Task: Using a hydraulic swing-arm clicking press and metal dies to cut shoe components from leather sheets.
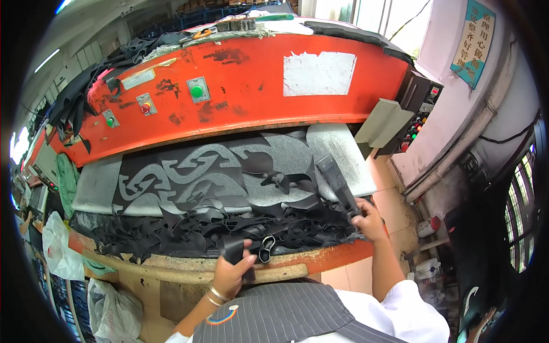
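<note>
**Both hands gripping black cut pieces at an orange press**

Left hand [231, 273] is sitting low at the front edge of the press bed, fingers curled tight around a short black strip [234, 251] that is standing roughly upright out of the fist. Bracelets showing on that wrist. Just beside the fist, a small black loop-shaped offcut [267, 247] is hanging over the orange front lip.

Right hand [369, 220] is reaching in from the right, fingers wrapped shut around the lower end of a long dark flat piece [337, 183], which is tilting up and to the left over the bed.

Grey cutting pad [337, 151] is lying under the orange press head [251, 86]; a black sheet [189, 177] with curved cut-outs is covering most of the pad. Heap of black scraps [194, 228] is piling along the front, between the sheet and the hands. Green and red buttons are showing on the press head. White plastic bags [60, 243] are hanging at lower left. Control box [420, 108] with small lights is sitting at the right of the press.
</note>
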A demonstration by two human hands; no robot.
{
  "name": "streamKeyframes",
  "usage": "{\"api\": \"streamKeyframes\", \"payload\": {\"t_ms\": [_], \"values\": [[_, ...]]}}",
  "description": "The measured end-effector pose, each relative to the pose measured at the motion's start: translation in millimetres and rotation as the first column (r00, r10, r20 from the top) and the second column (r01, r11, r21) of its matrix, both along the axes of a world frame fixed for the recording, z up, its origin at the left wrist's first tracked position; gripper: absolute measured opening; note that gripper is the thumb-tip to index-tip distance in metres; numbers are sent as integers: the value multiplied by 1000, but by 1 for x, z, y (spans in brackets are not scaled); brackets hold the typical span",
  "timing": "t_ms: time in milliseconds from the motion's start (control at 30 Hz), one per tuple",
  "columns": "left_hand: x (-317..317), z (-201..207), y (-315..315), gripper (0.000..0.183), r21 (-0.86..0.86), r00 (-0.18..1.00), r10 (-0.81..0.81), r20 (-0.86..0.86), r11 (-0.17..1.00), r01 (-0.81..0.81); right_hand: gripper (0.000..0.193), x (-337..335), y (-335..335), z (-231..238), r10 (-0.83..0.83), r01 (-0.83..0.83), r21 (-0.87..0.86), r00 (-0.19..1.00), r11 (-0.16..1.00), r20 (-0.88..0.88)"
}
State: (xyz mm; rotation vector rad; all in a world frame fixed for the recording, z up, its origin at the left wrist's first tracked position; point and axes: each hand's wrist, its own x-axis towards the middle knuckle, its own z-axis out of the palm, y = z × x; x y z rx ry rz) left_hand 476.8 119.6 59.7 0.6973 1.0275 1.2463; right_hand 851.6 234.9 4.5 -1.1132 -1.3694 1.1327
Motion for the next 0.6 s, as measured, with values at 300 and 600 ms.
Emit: {"api": "streamKeyframes", "payload": {"t_ms": [300,600], "values": [[27,-39,44,38,15,965,169,-198,985,-170,52,-132,-52,46,364,-442,340,891,830,270],[-4,-7,2,73,648,947,272,-173,755,-99,87,-182,-52,70,552,-752,293,641,591,533]]}}
